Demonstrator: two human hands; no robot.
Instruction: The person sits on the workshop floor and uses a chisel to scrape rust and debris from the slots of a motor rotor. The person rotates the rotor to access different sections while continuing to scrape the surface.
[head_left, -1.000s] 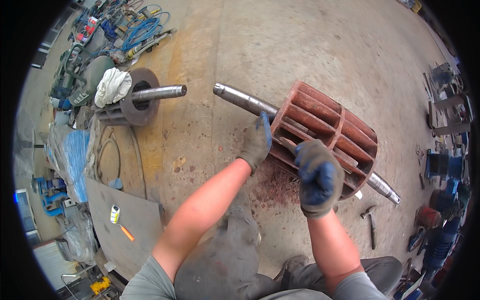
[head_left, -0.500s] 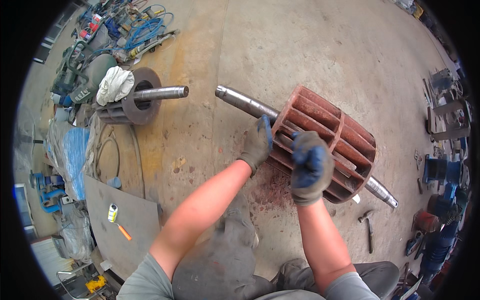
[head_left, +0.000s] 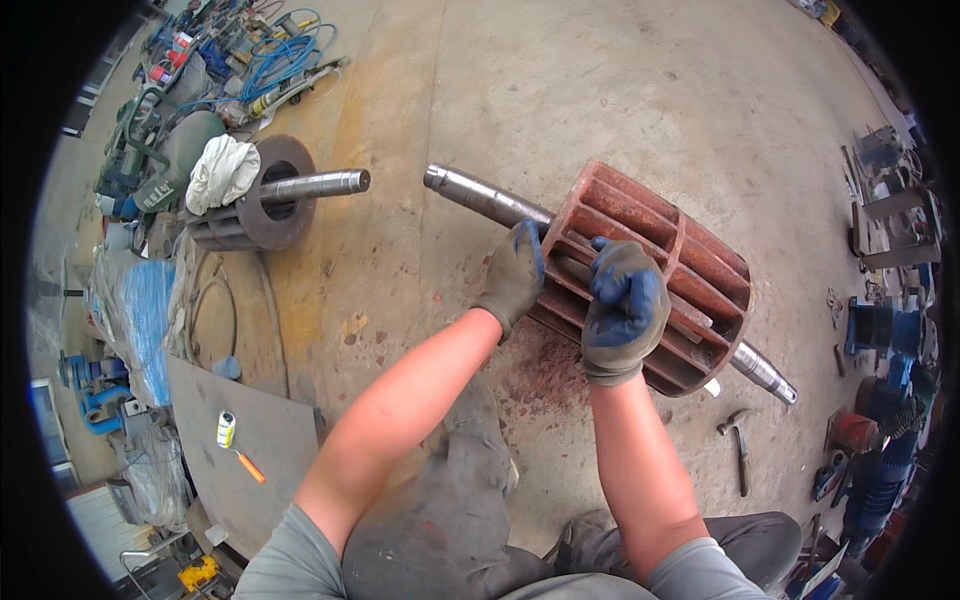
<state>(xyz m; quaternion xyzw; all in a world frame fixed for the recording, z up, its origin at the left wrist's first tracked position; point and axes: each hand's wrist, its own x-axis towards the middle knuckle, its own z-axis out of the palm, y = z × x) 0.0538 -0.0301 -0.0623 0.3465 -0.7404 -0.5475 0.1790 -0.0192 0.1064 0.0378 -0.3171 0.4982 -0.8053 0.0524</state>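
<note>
Both gloved hands work the rusty finned rotor (head_left: pixel 650 275) on the concrete floor (head_left: pixel 560 90), left hand (head_left: pixel 513 277) curled around its end rim, right hand (head_left: pixel 624 308) clenched on a fin; scraping probably continues, needing steady bracing.

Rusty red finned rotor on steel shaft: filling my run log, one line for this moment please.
left hand: gloved, on rusty red finned rotor end | right hand: gloved, on fins | rotor lying on concrete floor

Dusty, rust-stained concrete floor (head_left: pixel 620 90)
</note>
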